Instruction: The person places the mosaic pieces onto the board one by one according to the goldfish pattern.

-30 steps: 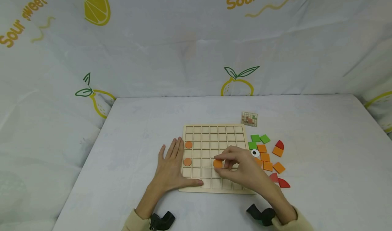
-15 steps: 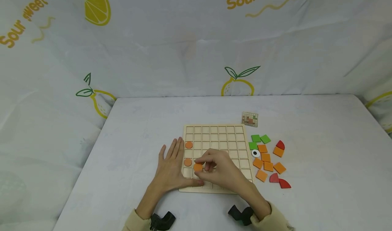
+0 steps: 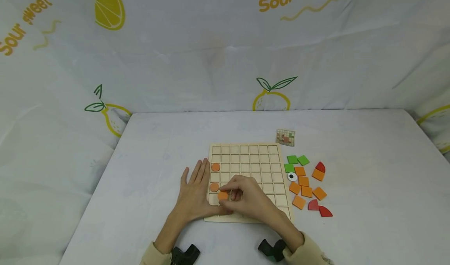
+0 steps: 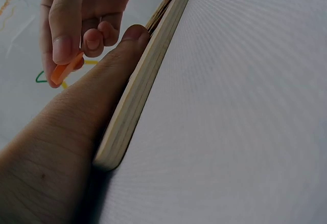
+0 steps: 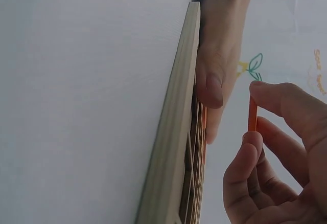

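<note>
The right hand (image 3: 247, 196) pinches an orange disc (image 3: 223, 195) above the wooden grid board (image 3: 254, 167), apparently mid-placement; the left hand (image 3: 197, 194), straight-fingered, rests against its edge; next move likely needs lowering the disc flat

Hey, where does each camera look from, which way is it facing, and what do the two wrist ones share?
Head: worn on the head, looking forward and down at the gridded board and loose tiles; the left hand, right hand and sleeves show.
Left wrist: worn there, looking low past the board's edge; part of the left hand and the right hand show.
Right wrist: worn there, looking low along the board's edge; both hands show.
The wrist views share the board's edge, both hands and the pinched orange disc, seen from opposite sides.
</note>
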Available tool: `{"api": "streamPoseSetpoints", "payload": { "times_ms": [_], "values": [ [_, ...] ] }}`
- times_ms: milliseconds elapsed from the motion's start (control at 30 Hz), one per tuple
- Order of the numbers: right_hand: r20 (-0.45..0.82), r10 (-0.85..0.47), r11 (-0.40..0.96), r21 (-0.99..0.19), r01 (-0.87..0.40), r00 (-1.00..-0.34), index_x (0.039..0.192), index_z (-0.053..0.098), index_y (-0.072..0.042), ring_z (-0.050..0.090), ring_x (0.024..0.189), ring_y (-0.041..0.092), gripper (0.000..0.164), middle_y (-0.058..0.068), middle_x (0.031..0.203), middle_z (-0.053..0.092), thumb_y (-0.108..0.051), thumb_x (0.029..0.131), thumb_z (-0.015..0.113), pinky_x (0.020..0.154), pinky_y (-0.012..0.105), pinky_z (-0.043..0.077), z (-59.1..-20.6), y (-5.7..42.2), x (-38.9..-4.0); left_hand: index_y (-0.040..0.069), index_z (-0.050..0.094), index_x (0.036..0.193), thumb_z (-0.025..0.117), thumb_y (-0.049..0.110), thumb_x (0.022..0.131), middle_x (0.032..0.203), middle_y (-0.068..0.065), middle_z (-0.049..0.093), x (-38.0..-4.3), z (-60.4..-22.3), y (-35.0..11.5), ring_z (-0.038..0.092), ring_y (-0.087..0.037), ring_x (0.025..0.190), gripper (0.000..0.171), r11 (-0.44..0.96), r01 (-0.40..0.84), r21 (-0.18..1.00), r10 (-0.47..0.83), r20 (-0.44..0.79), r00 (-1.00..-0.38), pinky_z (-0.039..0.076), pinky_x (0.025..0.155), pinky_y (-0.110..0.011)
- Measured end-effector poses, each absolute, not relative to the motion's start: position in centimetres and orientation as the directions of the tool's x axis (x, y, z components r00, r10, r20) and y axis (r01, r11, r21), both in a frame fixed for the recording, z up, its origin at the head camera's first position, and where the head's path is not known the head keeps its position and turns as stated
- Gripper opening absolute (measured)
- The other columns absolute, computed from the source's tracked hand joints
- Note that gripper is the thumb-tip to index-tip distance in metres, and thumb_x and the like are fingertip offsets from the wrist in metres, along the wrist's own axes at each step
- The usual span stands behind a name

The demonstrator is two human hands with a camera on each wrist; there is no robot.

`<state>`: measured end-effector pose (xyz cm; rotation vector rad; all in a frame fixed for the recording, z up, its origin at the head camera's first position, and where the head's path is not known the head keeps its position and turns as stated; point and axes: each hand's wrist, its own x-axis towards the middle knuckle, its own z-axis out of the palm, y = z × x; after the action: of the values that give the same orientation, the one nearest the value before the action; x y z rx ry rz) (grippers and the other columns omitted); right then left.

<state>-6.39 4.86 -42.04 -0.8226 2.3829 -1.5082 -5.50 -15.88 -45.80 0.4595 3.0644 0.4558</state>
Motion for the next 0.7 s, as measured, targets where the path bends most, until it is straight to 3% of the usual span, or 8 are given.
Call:
{"api": "streamPoseSetpoints", "payload": {
  "times_ms": [700],
  "values": [
    [0.108, -0.535, 0.388, -0.849, -0.357, -0.838, 0.101, 0.081, 0.0, 0.052, 0.065, -0.003, 0.021, 0.003, 0.08, 0.069, -0.009, 0.082, 0.084, 0.057, 0.016, 0.049, -43.6, 4.7, -6.6, 0.001, 0.012, 0.163, 0.072, 0.088, 0.059, 0.173, -0.013, 0.01, -5.5, -46.1, -15.9, 0.012, -0.03, 0.162, 0.149, 0.921, 0.285, 0.267, 0.284, 0.043, -0.958, 0.009, 0.125, -0.063]
  ]
}}
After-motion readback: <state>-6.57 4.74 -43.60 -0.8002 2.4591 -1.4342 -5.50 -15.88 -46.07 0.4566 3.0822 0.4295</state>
